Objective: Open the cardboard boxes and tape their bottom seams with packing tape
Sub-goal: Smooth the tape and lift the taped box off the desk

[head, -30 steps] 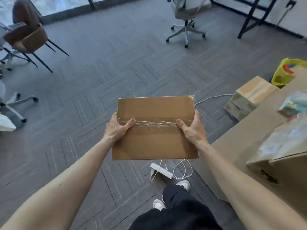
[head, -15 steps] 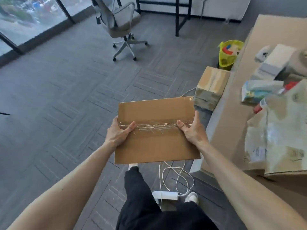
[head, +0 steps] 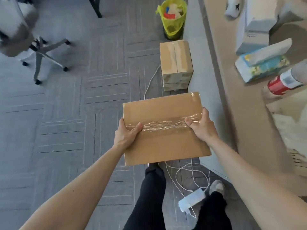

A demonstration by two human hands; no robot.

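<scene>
Nearest the camera, the person's legs [head: 154,188] in black trousers stood on the grey carpet floor [head: 66,113]. A white power strip [head: 191,202] lay between the feet, and a loose white cable [head: 182,173] curled beside it.

Above them, a cardboard box [head: 162,110] was held up over the floor, just left of the table [head: 232,100], with its taped face turned upward. A wrinkled strip of clear packing tape [head: 166,126] ran from left to right across its seam. The left hand [head: 127,135] gripped the left edge, thumb lying on the tape. The right hand [head: 201,128] gripped the right edge, thumb pressed on the tape's other end. The fingers of both went under the box, out of sight.

Farther off, a second taped box [head: 176,63] sat on the floor against the table's side. Beyond it stood a bin with a yellow bag [head: 173,22]. An office chair [head: 38,52] on castors stood far left, blurred.

On the table to the right lay a red can [head: 279,84] on its side, a blue and yellow packet [head: 260,65] beyond it, and a white carton [head: 255,22] at the far end.
</scene>
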